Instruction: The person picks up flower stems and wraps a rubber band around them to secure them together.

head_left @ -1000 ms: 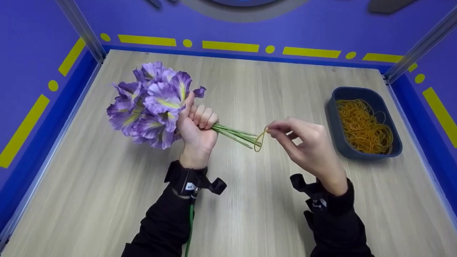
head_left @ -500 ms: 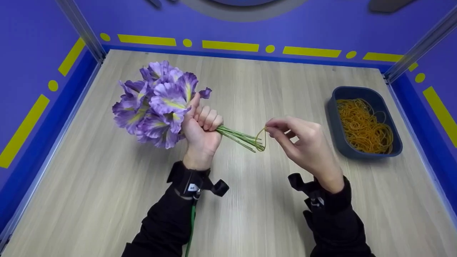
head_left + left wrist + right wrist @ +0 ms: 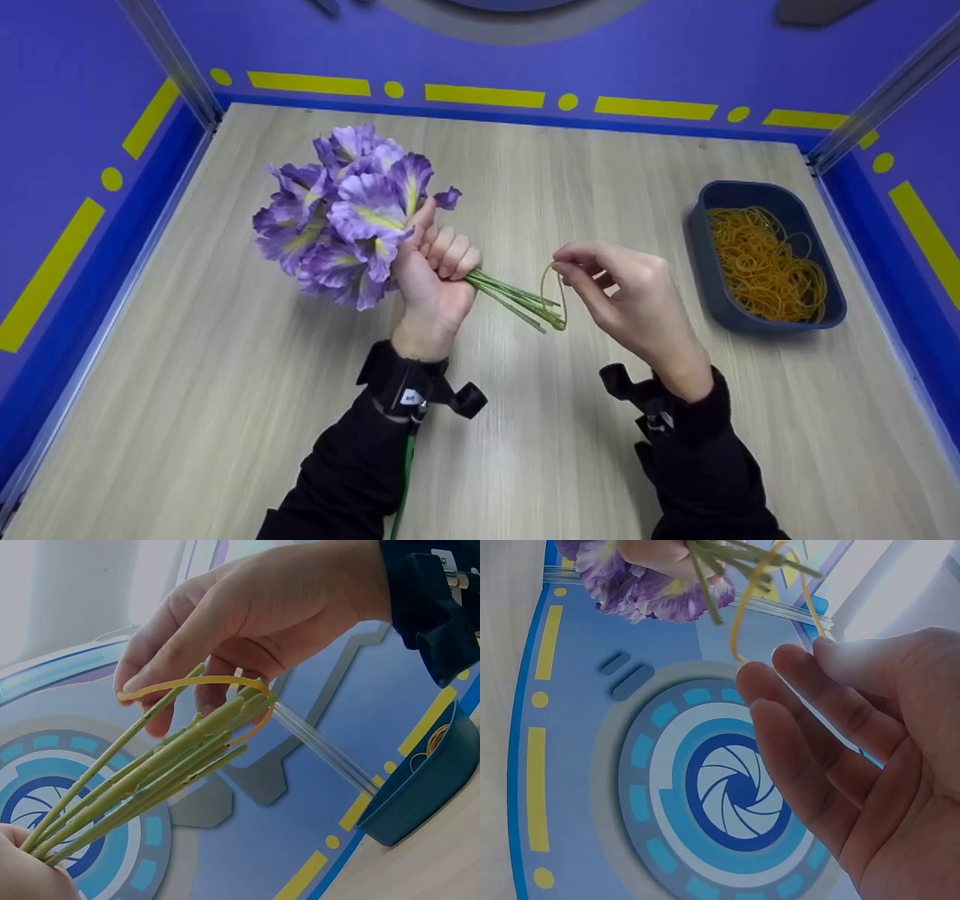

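Flowers (image 3: 369,210) met a rubber band (image 3: 217,680).
Left hand (image 3: 436,274) gripped the green stems (image 3: 150,771); right hand (image 3: 634,296) pinched the band, which looped around some stem ends.

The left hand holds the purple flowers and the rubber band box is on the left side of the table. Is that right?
Not quite: the head view shows the rubber band box on the right side of the table. The left hand does hold the purple flowers.

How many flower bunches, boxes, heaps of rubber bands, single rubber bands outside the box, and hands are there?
Flower bunch: 1
Box: 1
Heap of bands: 1
Single band: 1
Hands (left hand, right hand): 2
Total: 6
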Demonstrator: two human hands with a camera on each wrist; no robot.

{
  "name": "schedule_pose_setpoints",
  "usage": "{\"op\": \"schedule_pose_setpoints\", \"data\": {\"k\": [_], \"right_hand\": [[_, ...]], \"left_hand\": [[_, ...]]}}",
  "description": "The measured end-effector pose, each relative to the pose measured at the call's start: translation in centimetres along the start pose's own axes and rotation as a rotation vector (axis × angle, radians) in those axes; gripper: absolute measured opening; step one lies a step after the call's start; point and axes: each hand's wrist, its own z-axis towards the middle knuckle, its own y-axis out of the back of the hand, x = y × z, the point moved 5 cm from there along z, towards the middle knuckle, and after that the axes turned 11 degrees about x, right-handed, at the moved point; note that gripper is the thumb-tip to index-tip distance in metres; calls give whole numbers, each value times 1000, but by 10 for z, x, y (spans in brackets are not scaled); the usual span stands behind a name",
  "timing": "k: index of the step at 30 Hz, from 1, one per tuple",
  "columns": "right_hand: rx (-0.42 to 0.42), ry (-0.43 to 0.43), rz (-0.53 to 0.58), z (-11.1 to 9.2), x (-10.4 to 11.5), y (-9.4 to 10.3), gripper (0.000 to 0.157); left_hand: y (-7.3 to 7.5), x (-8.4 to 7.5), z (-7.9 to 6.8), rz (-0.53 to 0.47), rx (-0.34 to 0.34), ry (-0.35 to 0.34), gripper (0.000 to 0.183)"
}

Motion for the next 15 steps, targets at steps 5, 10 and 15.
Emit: {"op": "schedule_pose_setpoints", "data": {"k": [5,10,15], "right_hand": [[14,-7,22,1,-5,-5,15],[14,-5,11,2,-11,-9,13],[97,39,-17,3,-17,-12,15]], "left_hand": [[-2,4,-3,-13,18,46,53],[-5,6,-6,-30,30,90,52],[-7,5,-6,-42,43,95,52]]}}
